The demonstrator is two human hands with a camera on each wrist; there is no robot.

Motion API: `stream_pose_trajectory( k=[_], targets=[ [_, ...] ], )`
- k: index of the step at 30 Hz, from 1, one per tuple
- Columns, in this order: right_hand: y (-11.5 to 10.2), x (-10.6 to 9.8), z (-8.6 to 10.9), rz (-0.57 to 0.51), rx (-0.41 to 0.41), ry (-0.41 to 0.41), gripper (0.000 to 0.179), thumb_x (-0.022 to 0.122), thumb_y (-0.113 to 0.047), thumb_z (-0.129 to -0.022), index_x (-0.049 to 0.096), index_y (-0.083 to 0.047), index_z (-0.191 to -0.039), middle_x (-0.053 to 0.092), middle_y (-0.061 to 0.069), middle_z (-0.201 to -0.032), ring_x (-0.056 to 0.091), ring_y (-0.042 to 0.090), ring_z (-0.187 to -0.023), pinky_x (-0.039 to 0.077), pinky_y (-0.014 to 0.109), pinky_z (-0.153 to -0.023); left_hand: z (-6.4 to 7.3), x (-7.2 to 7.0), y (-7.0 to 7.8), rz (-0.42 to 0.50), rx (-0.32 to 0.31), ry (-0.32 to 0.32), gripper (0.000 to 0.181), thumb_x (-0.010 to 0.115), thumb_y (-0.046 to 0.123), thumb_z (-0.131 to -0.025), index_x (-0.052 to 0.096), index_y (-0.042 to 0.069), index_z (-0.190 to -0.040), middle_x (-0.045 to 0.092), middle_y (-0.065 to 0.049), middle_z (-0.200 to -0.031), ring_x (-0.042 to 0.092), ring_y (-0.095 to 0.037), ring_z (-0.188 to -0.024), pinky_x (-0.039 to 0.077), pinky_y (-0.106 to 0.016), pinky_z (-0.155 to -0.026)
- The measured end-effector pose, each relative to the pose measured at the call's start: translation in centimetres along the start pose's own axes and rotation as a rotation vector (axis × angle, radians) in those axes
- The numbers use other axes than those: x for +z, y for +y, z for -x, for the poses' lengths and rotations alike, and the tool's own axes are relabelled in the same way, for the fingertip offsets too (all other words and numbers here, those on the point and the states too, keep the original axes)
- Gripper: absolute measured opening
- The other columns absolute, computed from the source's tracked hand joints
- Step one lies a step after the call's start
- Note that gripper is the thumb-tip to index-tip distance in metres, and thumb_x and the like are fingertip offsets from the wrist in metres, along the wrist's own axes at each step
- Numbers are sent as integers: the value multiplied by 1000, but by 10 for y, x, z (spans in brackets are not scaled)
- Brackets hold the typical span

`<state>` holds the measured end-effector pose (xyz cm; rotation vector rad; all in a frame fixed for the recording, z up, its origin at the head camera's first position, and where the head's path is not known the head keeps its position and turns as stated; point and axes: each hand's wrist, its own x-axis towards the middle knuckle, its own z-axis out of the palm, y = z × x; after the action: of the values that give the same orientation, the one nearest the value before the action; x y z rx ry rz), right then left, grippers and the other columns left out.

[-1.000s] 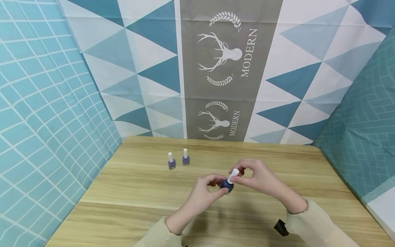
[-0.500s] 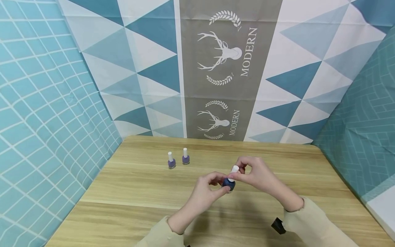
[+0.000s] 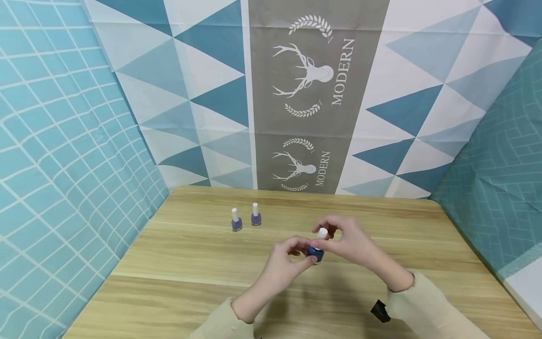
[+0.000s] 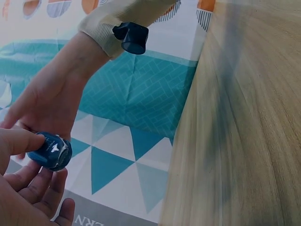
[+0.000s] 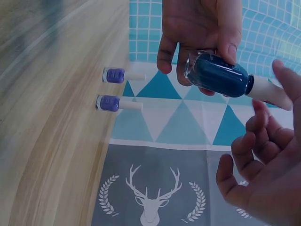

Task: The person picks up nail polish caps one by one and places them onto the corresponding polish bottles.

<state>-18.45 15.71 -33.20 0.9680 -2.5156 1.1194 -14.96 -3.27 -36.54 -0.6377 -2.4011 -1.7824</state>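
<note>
A dark blue nail polish bottle (image 3: 315,254) with a white cap (image 3: 323,233) is held above the wooden table. My left hand (image 3: 281,263) pinches the glass body between thumb and fingers. The right hand (image 3: 345,242) has its thumb and fingers at the white cap, which still sits on the bottle's neck. In the right wrist view, the blue bottle (image 5: 218,75) lies sideways, its cap (image 5: 269,92) between the right thumb and index finger. The left wrist view shows the bottle's base (image 4: 51,153); the cap is hidden there.
Two purple nail polish bottles with white caps, one on the left (image 3: 236,222) and one on the right (image 3: 256,216), stand towards the back of the wooden table (image 3: 190,263). Patterned cloths (image 3: 211,94) hang behind and at the sides.
The blue bottle has shifted slightly right and stands a little more upright. My right hand's fingers have changed position on the cap, and its wrist has moved slightly left. The purple bottles stay put.
</note>
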Motion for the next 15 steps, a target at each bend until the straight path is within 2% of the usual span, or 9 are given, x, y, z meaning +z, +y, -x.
stream_pose_trajectory(
  k=[3, 6, 9, 15],
  targets=[
    [1, -1, 0, -31, -66, -21, 25, 69, -16, -86, 66, -16, -111, 65, -10, -92, 53, 5, -75, 47, 23, -65, -1, 1, -12, 0, 14, 6, 22, 73, 11, -81, 69, 11, -102, 70, -2, -92, 62, -12, -87, 50, -42, -82],
    [1, -5, 0, -49, -160, -20, 31, 63, -9, -89, 63, -18, -119, 63, -9, -97, 52, 5, -79, 47, 24, -70, -2, 1, -17, 9, 22, 9, 21, 74, 16, -81, 69, 12, -102, 70, 0, -91, 62, -10, -86, 50, -37, -82],
    [1, -9, 0, -61, -226, -23, 31, 60, -4, -90, 63, -17, -118, 62, -9, -95, 52, 5, -81, 47, 24, -71, -2, 1, -19, 19, 23, 2, 21, 73, 17, -82, 69, 11, -102, 70, 0, -92, 62, -10, -86, 49, -36, -82],
    [2, -12, 0, -63, -233, -25, 26, 61, -2, -89, 66, -15, -110, 63, -7, -100, 56, 5, -81, 46, 23, -66, -1, 1, -16, 17, 25, -22, 23, 70, 15, -84, 68, 8, -106, 70, -3, -95, 62, -10, -87, 49, -36, -82]
  ],
)
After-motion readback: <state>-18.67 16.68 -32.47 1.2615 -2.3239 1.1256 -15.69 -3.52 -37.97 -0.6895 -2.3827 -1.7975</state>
